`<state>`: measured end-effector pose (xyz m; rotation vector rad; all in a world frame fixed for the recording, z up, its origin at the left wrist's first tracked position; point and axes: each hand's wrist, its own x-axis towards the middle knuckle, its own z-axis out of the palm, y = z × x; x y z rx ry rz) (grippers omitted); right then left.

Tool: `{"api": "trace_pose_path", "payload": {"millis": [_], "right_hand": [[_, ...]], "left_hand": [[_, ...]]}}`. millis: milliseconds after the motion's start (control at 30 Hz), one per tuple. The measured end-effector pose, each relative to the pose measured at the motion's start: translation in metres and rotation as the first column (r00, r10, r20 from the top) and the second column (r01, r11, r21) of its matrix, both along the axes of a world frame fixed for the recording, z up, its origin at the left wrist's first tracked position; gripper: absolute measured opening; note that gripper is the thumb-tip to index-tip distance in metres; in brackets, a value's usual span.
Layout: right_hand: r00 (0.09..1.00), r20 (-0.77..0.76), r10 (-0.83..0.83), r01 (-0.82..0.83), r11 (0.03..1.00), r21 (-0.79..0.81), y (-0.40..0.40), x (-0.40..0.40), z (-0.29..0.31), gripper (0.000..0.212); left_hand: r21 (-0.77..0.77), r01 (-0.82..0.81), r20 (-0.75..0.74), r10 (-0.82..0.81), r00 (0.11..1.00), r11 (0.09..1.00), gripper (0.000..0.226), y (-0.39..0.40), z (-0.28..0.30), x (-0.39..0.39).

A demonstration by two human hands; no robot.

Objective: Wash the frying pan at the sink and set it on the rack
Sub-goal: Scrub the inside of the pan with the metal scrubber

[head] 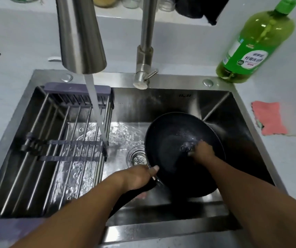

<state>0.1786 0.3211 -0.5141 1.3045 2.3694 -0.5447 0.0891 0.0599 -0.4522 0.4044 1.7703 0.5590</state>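
Note:
A black frying pan [168, 140] lies tilted in the right half of the steel sink [161, 97], its inside facing me. My left hand [136, 176] is closed around the pan's black handle at the near rim. Inside the pan, my right hand [201, 152] presses a dark metal scourer [186, 147] against the wet bottom. A metal drying rack [57, 140] with grey cross bands spans the left half of the sink. Water runs from the tap spout [81, 36] down past the rack's right edge.
A green dish soap bottle [254, 43] stands on the counter at the back right. A pink cloth [268, 119] lies on the counter right of the sink. The drain [137, 157] sits just left of the pan. A second tap pillar [145, 51] rises behind the sink.

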Motion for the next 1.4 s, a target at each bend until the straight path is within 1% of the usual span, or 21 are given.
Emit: {"api": "trace_pose_path", "payload": {"millis": [67, 133, 267, 333, 433, 500, 567, 667, 733, 800, 867, 967, 1033, 1100, 1133, 1167, 1200, 1267, 1300, 1333, 1400], "right_hand": [[0.992, -0.118, 0.033, -0.036, 0.999, -0.024, -0.008, -0.025, 0.002, 0.030], [0.968, -0.234, 0.088, -0.107, 0.992, -0.073, -0.029, -0.043, 0.005, 0.021], [0.919, -0.336, 0.205, -0.288, 0.932, -0.221, -0.084, -0.044, 0.004, 0.013], [0.923, -0.255, 0.288, -0.350, 0.904, -0.246, -0.092, -0.036, 0.008, 0.017], [0.847, 0.126, 0.516, -0.474, 0.842, -0.258, -0.068, -0.012, 0.010, 0.033], [0.810, 0.319, 0.492, -0.436, 0.869, -0.234, -0.040, 0.009, 0.001, 0.037], [0.864, 0.333, 0.379, -0.344, 0.925, -0.162, -0.012, 0.020, -0.009, 0.036], [0.956, 0.201, 0.212, -0.209, 0.977, -0.039, 0.018, 0.006, -0.019, 0.033], [0.994, -0.053, 0.095, -0.092, 0.994, 0.053, 0.024, -0.018, -0.022, 0.032], [0.969, -0.245, -0.021, 0.017, 1.000, -0.017, 0.014, -0.046, -0.024, 0.020], [0.926, -0.354, -0.132, 0.071, 0.981, -0.182, -0.005, -0.075, -0.029, 0.013], [0.870, -0.408, -0.276, 0.053, 0.876, -0.479, -0.045, -0.097, -0.027, 0.024], [0.856, -0.328, -0.400, 0.002, 0.636, -0.771, -0.071, -0.088, -0.016, 0.022], [0.944, -0.189, -0.271, -0.063, 0.415, -0.908, -0.081, -0.060, 0.005, 0.018], [0.986, -0.130, -0.108, -0.081, 0.376, -0.923, -0.078, -0.042, 0.014, 0.014], [0.989, -0.081, 0.123, -0.125, 0.402, -0.907, -0.068, -0.024, 0.019, 0.007], [0.934, -0.014, 0.357, -0.188, 0.458, -0.869, -0.056, -0.007, 0.025, 0.015], [0.753, 0.162, 0.638, -0.406, 0.644, -0.648, -0.022, 0.020, 0.027, 0.031], [0.713, 0.251, 0.654, -0.507, 0.729, -0.460, -0.005, 0.029, 0.027, 0.033], [0.737, 0.312, 0.599, -0.550, 0.800, -0.238, 0.009, 0.032, 0.028, 0.035], [0.851, 0.272, 0.449, -0.497, 0.857, 0.139, 0.027, 0.024, 0.023, 0.036]], "left_hand": [[0.029, -0.041, -0.044, 0.042, 0.998, 0.999, 0.059, 0.009, -0.002, 0.005], [0.030, -0.161, 0.010, 0.161, 0.987, 0.986, 0.047, 0.015, -0.005, 0.011], [0.037, -0.351, -0.005, 0.351, 0.936, 0.936, 0.041, 0.020, -0.010, 0.012], [-0.002, -0.375, 0.037, 0.375, 0.926, 0.927, 0.045, 0.023, -0.010, 0.012], [-0.051, -0.272, 0.066, 0.275, 0.959, 0.961, 0.038, 0.026, -0.005, 0.011], [-0.047, -0.219, 0.068, 0.222, 0.973, 0.975, 0.037, 0.025, -0.004, 0.007], [-0.006, -0.197, 0.068, 0.197, 0.978, 0.980, 0.035, 0.023, -0.005, 0.005], [0.065, -0.217, 0.086, 0.211, 0.974, 0.974, 0.027, 0.021, -0.009, 0.008], [0.059, -0.249, 0.138, 0.239, 0.961, 0.967, 0.025, 0.022, -0.012, 0.010], [0.037, -0.287, 0.173, 0.277, 0.945, 0.957, 0.023, 0.025, -0.013, 0.011], [0.017, -0.295, 0.174, 0.287, 0.942, 0.955, 0.022, 0.029, -0.012, 0.011], [-0.022, -0.299, 0.207, 0.297, 0.932, 0.954, 0.027, 0.035, -0.006, 0.005], [-0.078, -0.322, 0.259, 0.331, 0.907, 0.943, 0.029, 0.036, 0.000, -0.001], [-0.104, -0.354, 0.339, 0.368, 0.866, 0.929, 0.030, 0.036, 0.007, -0.005], [-0.098, -0.373, 0.358, 0.382, 0.852, 0.923, 0.029, 0.035, 0.010, -0.005], [-0.085, -0.384, 0.349, 0.388, 0.853, 0.920, 0.029, 0.034, 0.012, -0.006], [-0.072, -0.384, 0.322, 0.386, 0.864, 0.921, 0.029, 0.032, 0.013, -0.006], [-0.064, -0.360, 0.270, 0.364, 0.892, 0.931, 0.028, 0.027, 0.013, -0.003], [-0.072, -0.351, 0.261, 0.357, 0.897, 0.934, 0.028, 0.025, 0.012, -0.002], [-0.080, -0.343, 0.262, 0.352, 0.899, 0.936, 0.029, 0.022, 0.013, -0.001], [-0.090, -0.336, 0.287, 0.348, 0.893, 0.937, 0.034, 0.022, 0.013, 0.002]]}}
